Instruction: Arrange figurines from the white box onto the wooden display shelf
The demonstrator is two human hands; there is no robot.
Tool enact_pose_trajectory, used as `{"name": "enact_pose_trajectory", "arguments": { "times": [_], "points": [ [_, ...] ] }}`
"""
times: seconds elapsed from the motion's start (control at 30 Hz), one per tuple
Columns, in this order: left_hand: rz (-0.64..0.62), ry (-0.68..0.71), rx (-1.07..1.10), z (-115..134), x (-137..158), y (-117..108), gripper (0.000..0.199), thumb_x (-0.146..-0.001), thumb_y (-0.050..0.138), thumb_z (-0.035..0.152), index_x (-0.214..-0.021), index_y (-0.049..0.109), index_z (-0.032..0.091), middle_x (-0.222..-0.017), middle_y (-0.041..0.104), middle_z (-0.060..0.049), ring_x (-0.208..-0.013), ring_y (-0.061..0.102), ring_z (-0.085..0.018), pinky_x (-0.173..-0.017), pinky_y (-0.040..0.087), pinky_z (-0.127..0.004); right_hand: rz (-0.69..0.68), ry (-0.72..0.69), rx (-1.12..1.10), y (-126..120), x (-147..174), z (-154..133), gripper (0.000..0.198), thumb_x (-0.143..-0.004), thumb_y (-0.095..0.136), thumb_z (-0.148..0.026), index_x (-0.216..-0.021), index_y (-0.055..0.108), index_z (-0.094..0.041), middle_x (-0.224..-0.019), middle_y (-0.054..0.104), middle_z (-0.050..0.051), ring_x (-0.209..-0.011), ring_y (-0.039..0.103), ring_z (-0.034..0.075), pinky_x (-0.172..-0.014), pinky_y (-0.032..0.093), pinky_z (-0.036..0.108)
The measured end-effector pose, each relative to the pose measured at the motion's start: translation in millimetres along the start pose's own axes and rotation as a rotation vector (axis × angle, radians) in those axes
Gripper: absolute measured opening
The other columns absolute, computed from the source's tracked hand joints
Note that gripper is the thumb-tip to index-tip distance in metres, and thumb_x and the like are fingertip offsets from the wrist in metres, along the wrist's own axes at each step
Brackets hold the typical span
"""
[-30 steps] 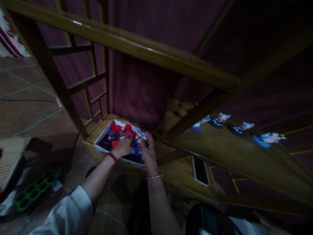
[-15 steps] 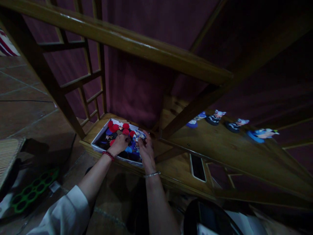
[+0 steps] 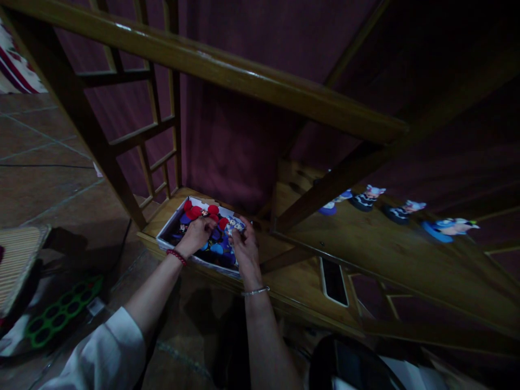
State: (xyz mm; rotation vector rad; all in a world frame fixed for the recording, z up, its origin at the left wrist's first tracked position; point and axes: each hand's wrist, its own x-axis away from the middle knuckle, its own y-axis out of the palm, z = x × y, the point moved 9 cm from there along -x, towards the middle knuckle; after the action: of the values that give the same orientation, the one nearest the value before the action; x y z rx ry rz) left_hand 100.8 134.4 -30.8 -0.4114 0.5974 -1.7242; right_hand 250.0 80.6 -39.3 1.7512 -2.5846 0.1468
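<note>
A white-walled box [image 3: 164, 244] holds several small figurines in red, blue and black. My left hand [image 3: 197, 236], with a red bead bracelet on its wrist, reaches over the box. Its fingers are drawn together among the red pieces [image 3: 195, 211]; whatever they pinch is hidden. At the box's right end, my right hand [image 3: 246, 248], wearing a silver bangle, is closed on blue-and-white figurines [image 3: 233, 225]. Blue pieces [image 3: 217, 249] lie in the box between the two hands.
The box stands on a low wooden shelf, under a wooden rail [image 3: 227, 67]. A phone [image 3: 334, 281] lies to the right. Several figurines on round bases, one with a blue base [image 3: 439, 232], line a higher shelf. On the floor sits a green holed tray [image 3: 60, 311].
The view has shifted slightly, so the shelf appears further right. My left hand has moved a little left relative to the box. My right hand still holds the blue-and-white figurines, now more visible.
</note>
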Motion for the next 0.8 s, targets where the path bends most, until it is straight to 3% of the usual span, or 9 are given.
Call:
{"name": "enact_pose_trajectory", "arguments": {
  "times": [0.5,0.8],
  "points": [
    [0.009,-0.043,0.018,-24,-2,-7,0.027,-0.070,0.048,0.009,-0.089,0.065,0.018,-0.081,0.066,-0.002,-0.078,0.060,-0.012,-0.074,0.046,-0.021,0.018,0.002,0.034,2,-2,0,0.051,-0.072,0.051,-0.035,-0.121,0.043,-0.025,-0.105,0.059,0.005,-0.076,0.061,0.015,-0.068,0.051,0.030],
    [-0.053,0.040,-0.101,-10,4,-8,0.039,-0.064,0.044,-0.001,-0.090,0.066,0.018,-0.088,0.064,-0.004,-0.082,0.058,-0.015,-0.080,0.045,-0.025,-0.020,-0.015,-0.015,13,0,-3,0.051,-0.072,0.052,-0.036,-0.120,0.043,-0.024,-0.108,0.059,0.006,-0.081,0.061,0.016,-0.068,0.051,0.029]
  ]
}}
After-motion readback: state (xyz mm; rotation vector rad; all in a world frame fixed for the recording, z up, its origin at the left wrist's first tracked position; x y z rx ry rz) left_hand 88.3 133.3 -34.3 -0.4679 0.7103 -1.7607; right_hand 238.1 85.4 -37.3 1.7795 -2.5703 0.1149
